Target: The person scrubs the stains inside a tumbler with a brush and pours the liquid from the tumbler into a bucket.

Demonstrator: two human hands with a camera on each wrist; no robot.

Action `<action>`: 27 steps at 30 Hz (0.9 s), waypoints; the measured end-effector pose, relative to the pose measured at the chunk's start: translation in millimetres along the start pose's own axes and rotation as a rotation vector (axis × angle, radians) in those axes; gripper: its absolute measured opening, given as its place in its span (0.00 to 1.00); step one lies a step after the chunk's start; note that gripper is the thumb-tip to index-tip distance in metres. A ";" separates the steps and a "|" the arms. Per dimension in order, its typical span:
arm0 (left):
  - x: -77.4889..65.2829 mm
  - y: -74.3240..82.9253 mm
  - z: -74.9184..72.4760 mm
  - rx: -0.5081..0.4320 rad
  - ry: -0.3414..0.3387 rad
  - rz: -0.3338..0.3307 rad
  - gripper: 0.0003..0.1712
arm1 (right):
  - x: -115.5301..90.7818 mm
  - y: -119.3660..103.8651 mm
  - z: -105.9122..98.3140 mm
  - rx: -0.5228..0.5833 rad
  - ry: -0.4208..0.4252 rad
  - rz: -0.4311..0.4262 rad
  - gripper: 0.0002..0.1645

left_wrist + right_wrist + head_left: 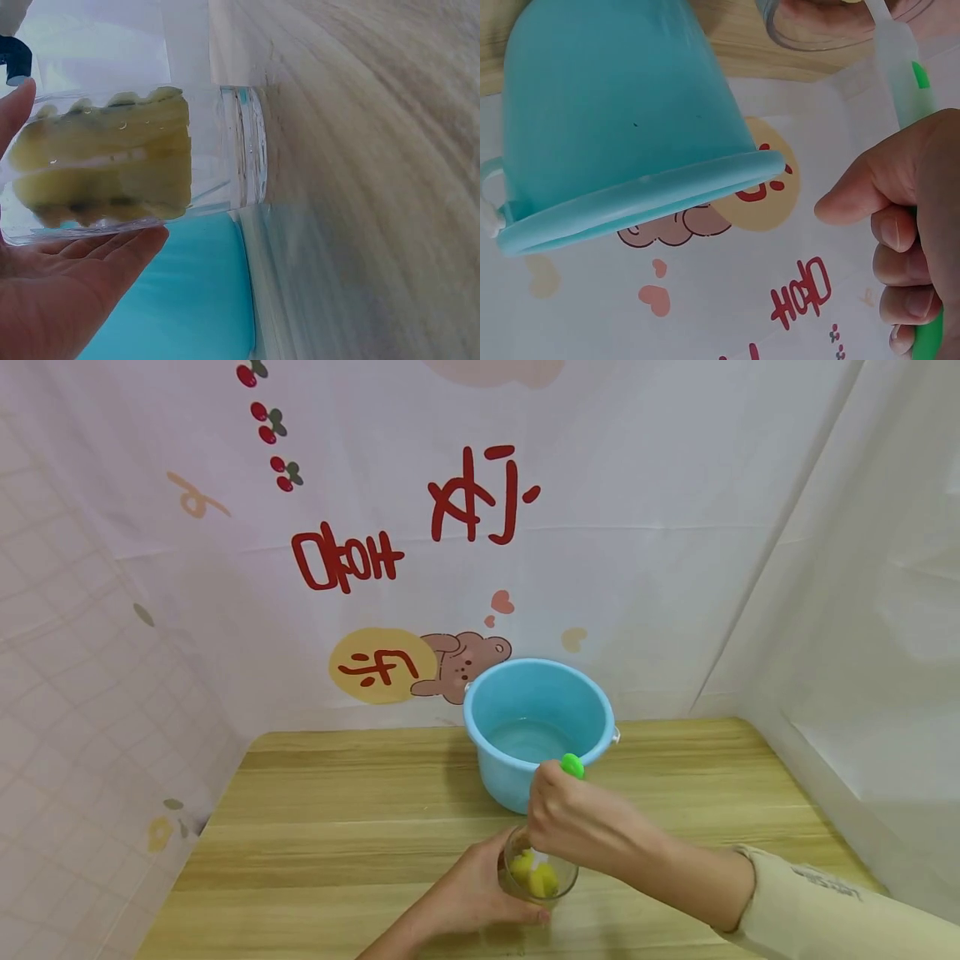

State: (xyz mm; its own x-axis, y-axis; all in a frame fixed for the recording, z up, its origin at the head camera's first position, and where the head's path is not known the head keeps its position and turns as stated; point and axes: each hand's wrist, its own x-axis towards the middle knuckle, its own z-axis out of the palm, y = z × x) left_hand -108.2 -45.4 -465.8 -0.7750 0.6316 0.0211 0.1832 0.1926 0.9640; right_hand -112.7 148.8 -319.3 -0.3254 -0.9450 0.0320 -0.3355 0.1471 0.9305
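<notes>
A clear drinking glass (540,870) stands upright on the wooden table (315,827) near the front edge, a little right of centre. Inside it sits a yellow sponge head (538,875); the left wrist view shows the sponge (105,161) filling most of the glass (225,146), with droplets on the wall and the thick base resting on the wood.

The left hand (468,893) wraps the glass from about 8 o'clock, fingers curled round its side; in the wrist view the palm and fingers (82,259) lie against the glass wall. The right hand (573,822) comes in from 4 o'clock and sits directly above the glass mouth, fist closed on a brush handle whose green end (572,766) sticks out at 12 o'clock of the knuckles. In the right wrist view the fingers (900,262) are curled tight on the green handle (928,337), and a translucent stem (896,67) runs on to the glass rim. This hand hides most of the glass opening from the head camera.

At 12 o'clock of the glass, just behind it, stands a light blue bucket (540,727) with water in its bottom and a white handle lug on each side. Beyond hangs a white printed backdrop (465,527) with red characters and a cartoon bear; a plain white sheet (862,610) closes off the 3 o'clock side.
</notes>
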 end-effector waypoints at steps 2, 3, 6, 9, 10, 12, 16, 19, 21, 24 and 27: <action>0.0 0.3 0.0 -0.003 -0.004 0.003 0.44 | 2.9 1.0 2.1 0.006 -0.012 -0.004 0.18; 0.0 0.5 0.0 -0.002 -0.004 0.005 0.45 | 4.0 1.7 3.7 0.006 -0.018 -0.006 0.17; -0.1 1.7 0.1 0.000 -0.004 -0.007 0.47 | 6.8 4.2 9.7 -0.001 -0.045 -0.011 0.14; -0.3 2.8 -0.1 0.012 0.001 -0.014 0.47 | 7.6 6.5 17.4 -0.008 -0.065 -0.004 0.16; -0.1 2.9 -0.1 0.017 0.003 -0.017 0.47 | 7.2 7.1 20.1 -0.007 -0.070 0.002 0.17; -0.1 3.2 -0.1 0.029 0.007 -0.015 0.46 | 5.2 8.2 25.5 0.007 -0.075 0.015 0.19; 0.5 3.2 0.3 0.045 0.011 -0.016 0.44 | -3.0 10.3 34.5 0.049 -0.084 0.032 0.21; 0.4 3.9 0.1 0.057 0.013 -0.017 0.44 | -10.7 12.1 38.3 0.086 -0.090 0.033 0.23; 0.4 4.4 0.1 0.064 0.014 -0.015 0.43 | -15.8 13.3 39.6 0.109 -0.087 0.034 0.24; 0.9 4.6 0.2 0.061 0.013 -0.010 0.41 | -23.3 15.1 39.5 0.139 -0.075 0.042 0.24; 1.0 4.0 0.3 0.052 0.011 -0.001 0.40 | -28.8 16.2 37.8 0.164 -0.066 0.051 0.23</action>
State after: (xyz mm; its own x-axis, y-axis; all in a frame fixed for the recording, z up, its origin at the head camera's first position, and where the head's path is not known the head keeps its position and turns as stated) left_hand -108.1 -43.8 -462.0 -0.7815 0.6235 0.0233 0.2132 0.2318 0.9491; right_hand -142.2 189.5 -318.9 -0.4011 -0.9147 0.0488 -0.4548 0.2451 0.8562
